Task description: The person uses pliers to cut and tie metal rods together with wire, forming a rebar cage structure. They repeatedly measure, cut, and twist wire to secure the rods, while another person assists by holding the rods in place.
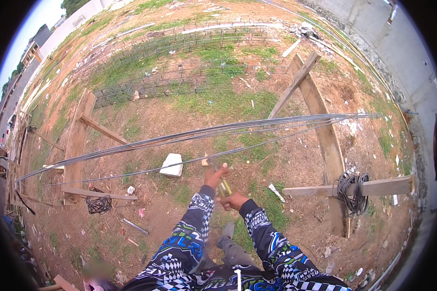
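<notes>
Tying seems to be the step in hand: I stand at the long steel rods [199, 133] that run from the left wooden trestle [75, 140] across to the right wooden trestle [320, 121]. The lowest rod [179, 162] sags just in front of me. My left hand [214, 177] is raised to it, fingers curled at the bar, though I cannot tell whether that grip is truly closed around the rod or only touching it. My right hand [233, 200] sits just below, closed on a small yellow-green handled tool [225, 186] whose tip points up toward the same spot; what kind of tool it is I cannot make out.

A coil of dark wire [353, 191] hangs on the right trestle's cross plank, another coil [98, 204] lies on the ground at left, and a white block [172, 164] sits on the dirt beyond the rods.

The next move, as I judge it, calls for steadying the bar with the left while the tool's tip works right at the rod, both hands close together.
</notes>
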{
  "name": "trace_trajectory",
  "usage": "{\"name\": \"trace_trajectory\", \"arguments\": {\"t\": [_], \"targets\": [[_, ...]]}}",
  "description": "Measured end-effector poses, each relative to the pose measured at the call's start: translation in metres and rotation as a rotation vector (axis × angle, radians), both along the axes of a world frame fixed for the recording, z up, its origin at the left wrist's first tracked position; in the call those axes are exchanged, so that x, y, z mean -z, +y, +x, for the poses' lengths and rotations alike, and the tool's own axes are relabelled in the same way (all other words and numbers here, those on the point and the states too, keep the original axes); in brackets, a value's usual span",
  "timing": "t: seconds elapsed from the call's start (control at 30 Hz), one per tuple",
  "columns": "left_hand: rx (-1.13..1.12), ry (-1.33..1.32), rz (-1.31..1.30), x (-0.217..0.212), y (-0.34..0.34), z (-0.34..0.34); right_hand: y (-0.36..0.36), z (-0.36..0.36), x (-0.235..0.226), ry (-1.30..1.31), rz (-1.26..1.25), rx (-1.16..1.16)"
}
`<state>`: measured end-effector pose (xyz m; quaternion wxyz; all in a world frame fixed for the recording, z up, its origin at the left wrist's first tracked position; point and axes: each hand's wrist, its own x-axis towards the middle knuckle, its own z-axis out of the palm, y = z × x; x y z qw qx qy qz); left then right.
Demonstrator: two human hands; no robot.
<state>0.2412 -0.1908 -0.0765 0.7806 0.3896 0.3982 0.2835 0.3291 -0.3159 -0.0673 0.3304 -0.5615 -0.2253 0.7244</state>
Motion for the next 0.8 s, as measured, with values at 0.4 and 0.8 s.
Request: {"name": "trace_trajectory", "arguments": {"t": [0.4, 0.8], "targets": [[-0.254, 0.023, -0.186, -0.020, -0.010, 0.015, -0.012, -0.065, 0.003, -1.544, 0.397, 0.402], [0.216, -0.161, -0.413, 0.012, 0.015, -0.015, -0.008, -0.013, 0.010, -0.162, 0.076, -0.017]]}}
